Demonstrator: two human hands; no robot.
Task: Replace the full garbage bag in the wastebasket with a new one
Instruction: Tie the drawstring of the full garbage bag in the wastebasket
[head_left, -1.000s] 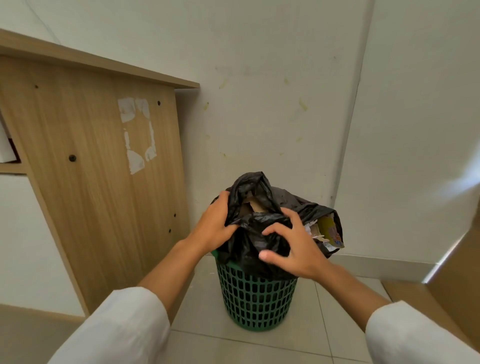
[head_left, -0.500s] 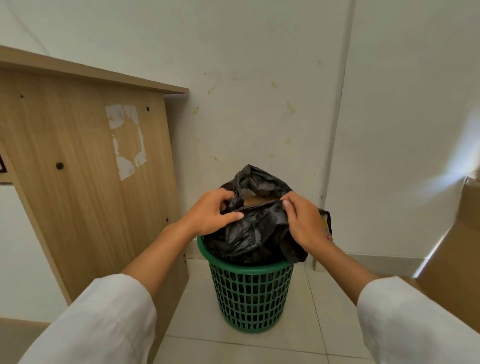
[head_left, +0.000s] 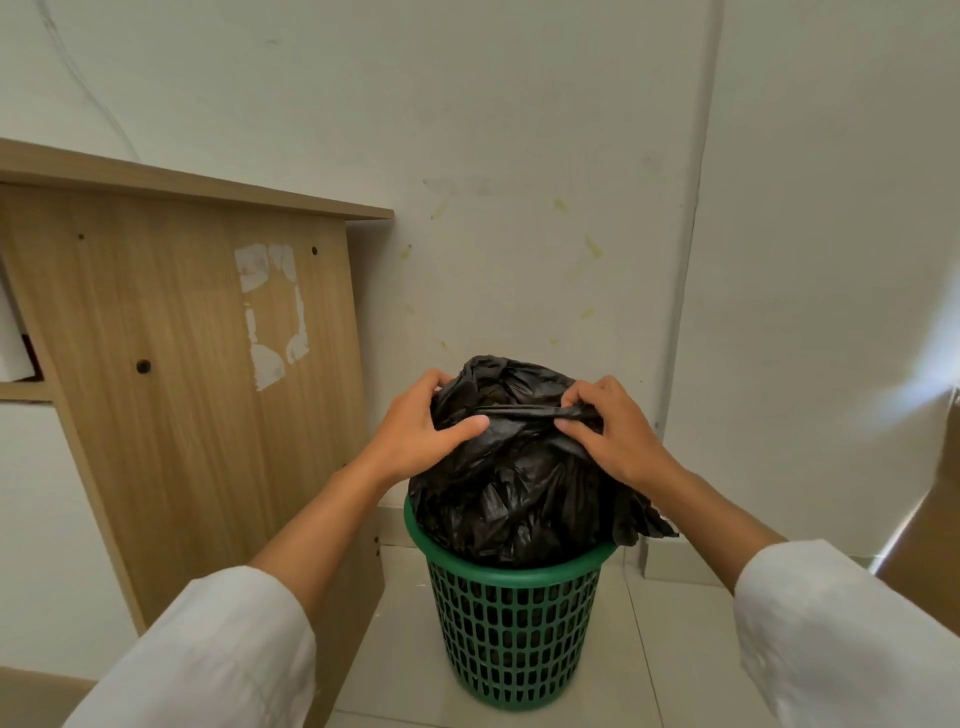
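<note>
A green lattice wastebasket (head_left: 514, 634) stands on the tiled floor against the wall. A full black garbage bag (head_left: 514, 493) bulges out above its rim. My left hand (head_left: 415, 431) grips the bag's top edge on the left. My right hand (head_left: 608, 426) pinches the top edge on the right. A strip of black plastic is stretched taut between the two hands. The rubbish inside is covered by the plastic.
A wooden desk side panel (head_left: 197, 374) with torn sticker remains stands close to the left of the basket. White walls meet in a corner behind it. A brown board (head_left: 935, 519) leans at the right edge. Pale floor tiles (head_left: 395, 649) surround the basket.
Both hands have drawn the bag's open edges up and together; the mouth that showed paper and a coloured wrapper is now covered, and a plastic strip is stretched between the hands.
</note>
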